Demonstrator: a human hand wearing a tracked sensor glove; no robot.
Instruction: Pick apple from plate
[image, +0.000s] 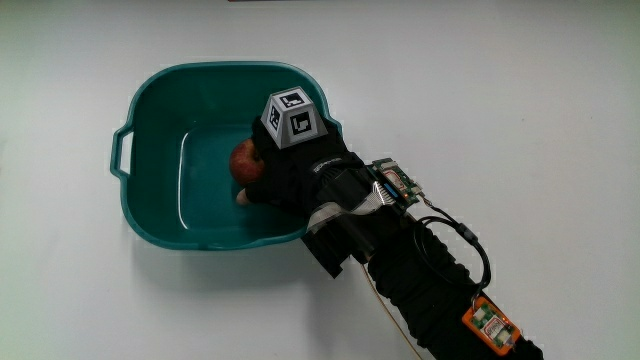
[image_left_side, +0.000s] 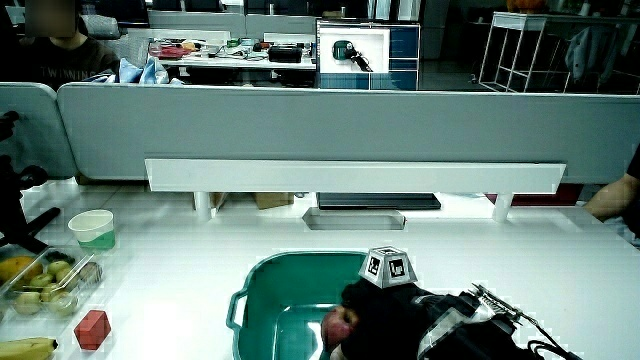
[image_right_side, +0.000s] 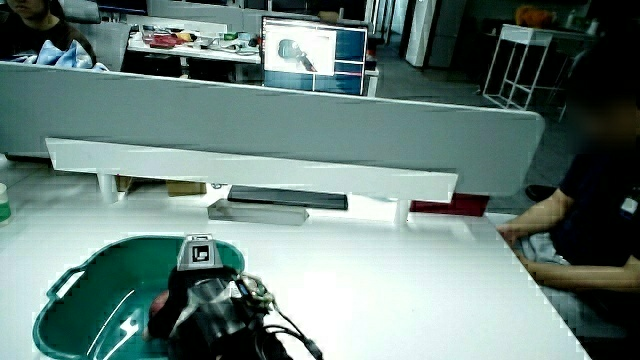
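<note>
A red apple (image: 244, 159) lies inside a teal plastic basin (image: 200, 69) with a side handle; no plate is in view. The black-gloved hand (image: 272, 172) reaches over the basin's rim nearest the person, its fingers curled around the apple and hiding most of it. The patterned cube (image: 292, 118) sits on the back of the hand. In both side views the apple (image_left_side: 338, 325) (image_right_side: 159, 316) shows low in the basin (image_left_side: 262, 276) (image_right_side: 100, 245), pressed against the hand (image_left_side: 385, 312) (image_right_side: 205, 300).
In a side view, a cup (image_left_side: 93, 230), a clear box of fruit (image_left_side: 40, 281), a red block (image_left_side: 92, 328) and a banana (image_left_side: 25, 347) lie beside the basin near the table's edge. A low grey partition (image_left_side: 330, 120) closes off the table.
</note>
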